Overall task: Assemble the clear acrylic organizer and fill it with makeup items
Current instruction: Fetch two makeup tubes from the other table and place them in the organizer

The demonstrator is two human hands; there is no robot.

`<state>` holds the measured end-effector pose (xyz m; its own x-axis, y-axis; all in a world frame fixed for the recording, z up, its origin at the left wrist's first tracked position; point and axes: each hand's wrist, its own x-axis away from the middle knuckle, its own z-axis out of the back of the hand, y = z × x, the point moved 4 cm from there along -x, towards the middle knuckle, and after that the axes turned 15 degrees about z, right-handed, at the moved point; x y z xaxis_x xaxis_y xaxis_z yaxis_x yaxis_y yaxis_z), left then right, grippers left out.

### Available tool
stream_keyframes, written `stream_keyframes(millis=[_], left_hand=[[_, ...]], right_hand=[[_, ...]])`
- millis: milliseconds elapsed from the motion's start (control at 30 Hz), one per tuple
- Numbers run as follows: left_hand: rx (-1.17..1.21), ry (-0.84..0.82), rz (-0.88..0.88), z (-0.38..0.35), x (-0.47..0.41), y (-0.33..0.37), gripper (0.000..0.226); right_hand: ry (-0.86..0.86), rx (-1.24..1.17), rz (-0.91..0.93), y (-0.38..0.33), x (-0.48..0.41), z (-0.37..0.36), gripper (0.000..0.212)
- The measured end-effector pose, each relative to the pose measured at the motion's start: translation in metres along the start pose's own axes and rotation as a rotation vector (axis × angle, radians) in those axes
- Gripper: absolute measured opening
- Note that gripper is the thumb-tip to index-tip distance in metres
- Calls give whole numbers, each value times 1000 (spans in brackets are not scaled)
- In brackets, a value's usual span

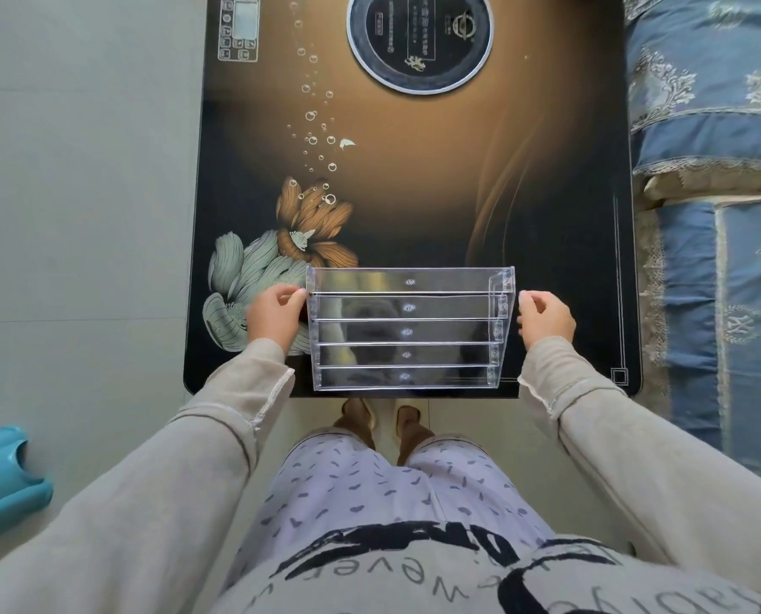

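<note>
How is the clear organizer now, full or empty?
Empty: the five tiers of the clear organizer hold no items, only reflections.

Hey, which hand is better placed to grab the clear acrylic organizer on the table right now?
Left, probably. The left hand has its fingertips at the left wall of the clear acrylic organizer, near its back tier, while the right hand sits beside the right wall with a visible gap.
</note>
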<state>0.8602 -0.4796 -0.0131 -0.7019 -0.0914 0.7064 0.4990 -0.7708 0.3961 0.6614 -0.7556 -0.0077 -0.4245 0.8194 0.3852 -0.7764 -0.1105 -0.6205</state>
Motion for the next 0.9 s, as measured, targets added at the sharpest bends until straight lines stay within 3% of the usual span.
stream_keyframes(millis=[167,367,467,667,900], left_hand=[[-31,-26,135,5,8,-61,23],[-162,-251,390,-7,38,-145,23],[-293,-302,379,-9,49,-158,18],[-190,-222,334,-5,49,-153,19],[119,-63,377,3,60,-159,22]], right_hand=[[-61,7,-143,59,42,0,23],[-289,6,-286,112,106,-13,15],[-370,66,-282,118,119,-16,17],[-426,103,-238,104,106,-19,17],[-686,319,-71,77,82,-24,16]])
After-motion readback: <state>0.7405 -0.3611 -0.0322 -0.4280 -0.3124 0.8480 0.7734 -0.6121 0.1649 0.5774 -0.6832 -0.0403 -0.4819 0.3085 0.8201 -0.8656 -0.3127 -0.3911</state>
